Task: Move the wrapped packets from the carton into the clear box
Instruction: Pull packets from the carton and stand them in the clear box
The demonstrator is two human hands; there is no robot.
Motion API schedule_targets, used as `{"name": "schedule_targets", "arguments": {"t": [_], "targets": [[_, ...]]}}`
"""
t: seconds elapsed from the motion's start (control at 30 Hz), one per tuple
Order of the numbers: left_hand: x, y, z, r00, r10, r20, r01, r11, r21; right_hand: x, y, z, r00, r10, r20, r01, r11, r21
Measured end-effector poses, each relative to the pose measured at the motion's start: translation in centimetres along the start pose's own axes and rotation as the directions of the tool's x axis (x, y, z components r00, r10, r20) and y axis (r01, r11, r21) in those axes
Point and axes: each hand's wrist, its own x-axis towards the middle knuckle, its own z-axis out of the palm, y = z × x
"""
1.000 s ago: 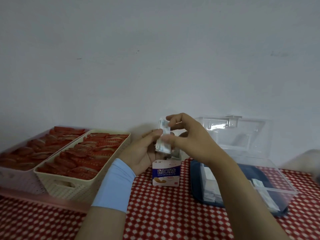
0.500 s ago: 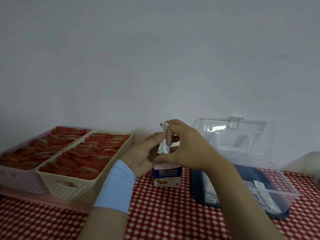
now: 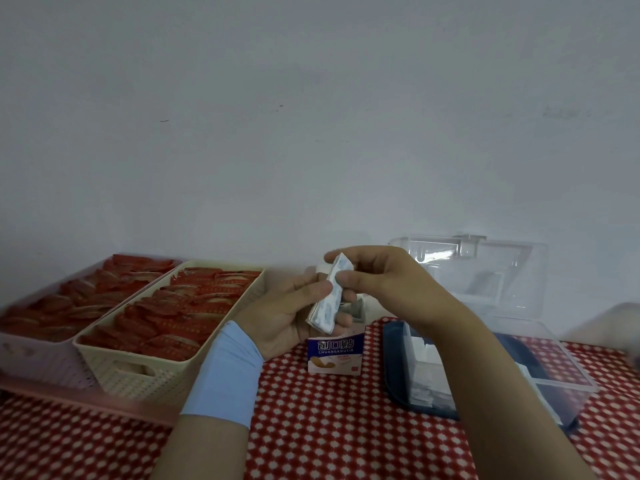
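A small blue and white carton (image 3: 335, 351) stands open on the red checked cloth, just below my hands. Both hands hold a stack of white wrapped packets (image 3: 327, 303) above it. My left hand (image 3: 291, 310) cradles the lower part of the stack in its palm. My right hand (image 3: 384, 278) pinches the stack's top between thumb and fingers. The clear box (image 3: 561, 382) with a dark blue base sits to the right, its lid up against the wall. White packets (image 3: 424, 375) lie inside it, partly hidden by my right forearm.
Two baskets stand at the left, a cream one (image 3: 138, 365) and a pink one (image 3: 31, 358), both filled with red packets. A pink strip (image 3: 86, 400) runs along their front. A grey wall rises close behind everything.
The stack of packets has come up and out of the carton and tilted into my left palm. My right hand shifted up to the stack's top end.
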Motion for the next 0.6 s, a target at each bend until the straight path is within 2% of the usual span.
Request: {"name": "schedule_targets", "arguments": {"t": [0.17,0.27,0.33,0.4,0.43,0.5,0.6], "targets": [[-0.2,0.2,0.3,0.996,-0.057,0.065,0.052,0.996,0.078,-0.3,0.0,-1.0,0.999,0.033,0.025,-0.031,0.995,-0.096],[0.3,0.6,0.1,0.995,-0.105,0.004,0.100,0.963,0.251,-0.2,0.3,-1.3,1.000,0.024,0.000,-0.023,0.985,-0.169],[0.7,1.1,0.1,0.993,-0.024,-0.118,0.080,0.861,0.503,-0.2,0.4,-1.6,0.999,0.022,-0.041,-0.029,0.980,-0.195],[1.1,1.7,0.3,0.974,0.130,-0.185,0.062,0.635,0.770,-0.2,0.5,-1.7,0.996,0.020,-0.086,-0.039,0.974,-0.223],[1.1,1.9,0.7,0.966,0.181,-0.186,0.057,0.553,0.832,-0.2,0.5,-1.8,0.995,0.022,-0.102,-0.045,0.972,-0.230],[1.3,1.8,1.3,0.951,0.246,-0.188,0.037,0.512,0.858,-0.4,0.4,-1.8,0.991,0.029,-0.128,-0.057,0.975,-0.216],[1.6,1.2,2.2,0.924,0.313,-0.218,0.011,0.550,0.835,-0.8,0.2,-2.1,0.986,0.064,-0.157,-0.090,0.981,-0.169]]}}
